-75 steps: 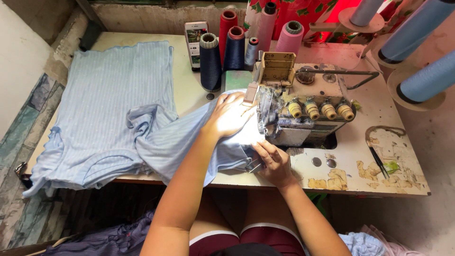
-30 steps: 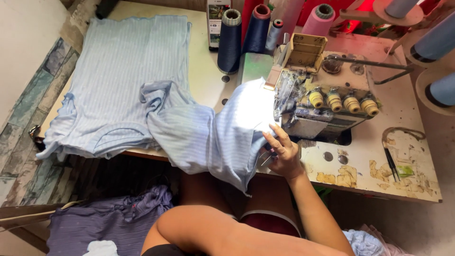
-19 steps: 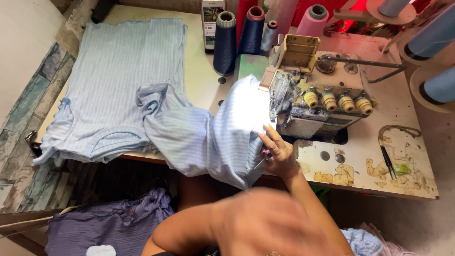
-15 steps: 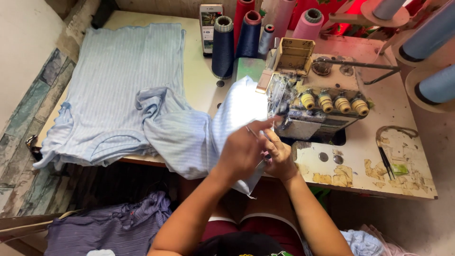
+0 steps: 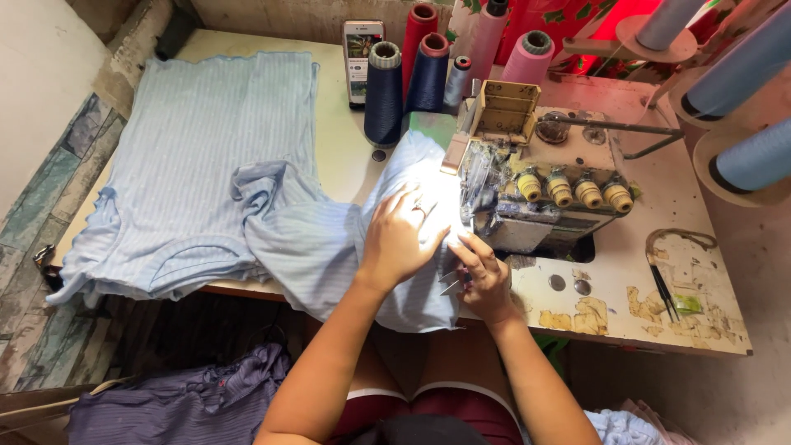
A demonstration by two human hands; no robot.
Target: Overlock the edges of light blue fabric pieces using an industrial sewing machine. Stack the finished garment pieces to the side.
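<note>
Mostly worn sewing table [image 5: 626, 313], tiled floor [image 5: 41, 222]

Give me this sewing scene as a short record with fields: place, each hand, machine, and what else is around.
Place: worn table, seen from above
Left hand: flat on light blue fabric, by the machine
Right hand: on the fabric edge, holding a small metal tool
Machine: overlock machine, lamp lit
Behind: thread cones, phone
Left: blue garment spread flat
Below: purple cloth
</note>
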